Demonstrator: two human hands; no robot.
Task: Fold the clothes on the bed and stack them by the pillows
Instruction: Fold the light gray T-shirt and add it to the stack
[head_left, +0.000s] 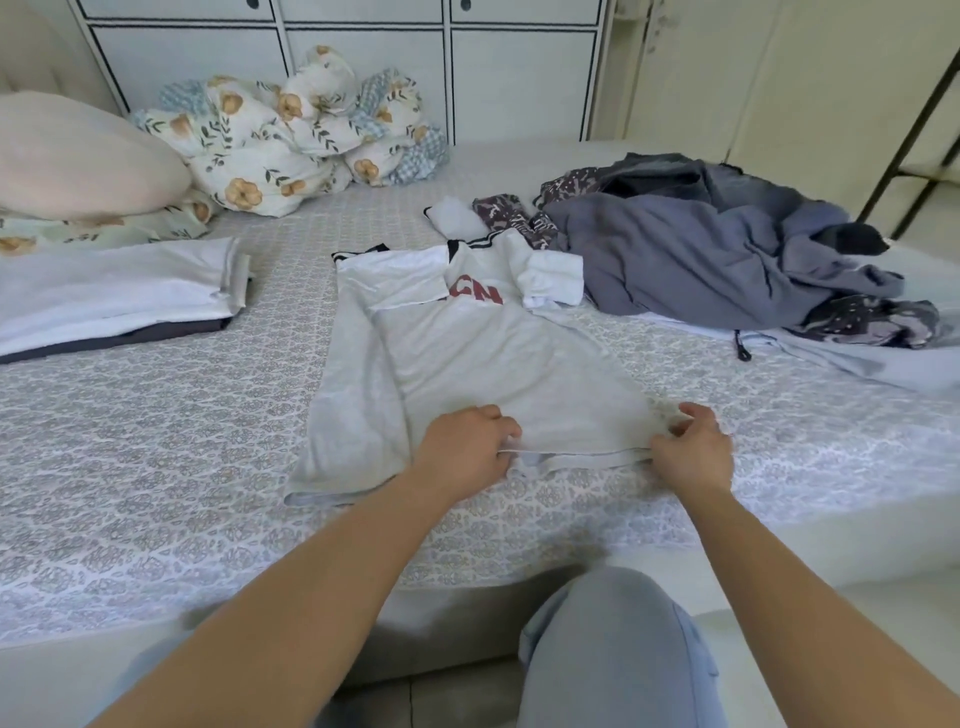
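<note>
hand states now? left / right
Left hand: closed, pinching the bottom hem of the grey T-shirt.
Right hand: closed, pinching the same hem at its right corner.

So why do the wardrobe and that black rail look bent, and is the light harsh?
Head view: the wide lens bows the wardrobe and tilts the black rail near the edges; soft, even light, only faint shadows under both hands on the grey shirt; slightly soft throughout.

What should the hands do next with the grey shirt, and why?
Probably lift the hem up toward the collar. Both the left hand and the right hand already pinch the bottom edge of the grey shirt, and one sleeve is folded in, so folding it in half seems next.
</note>
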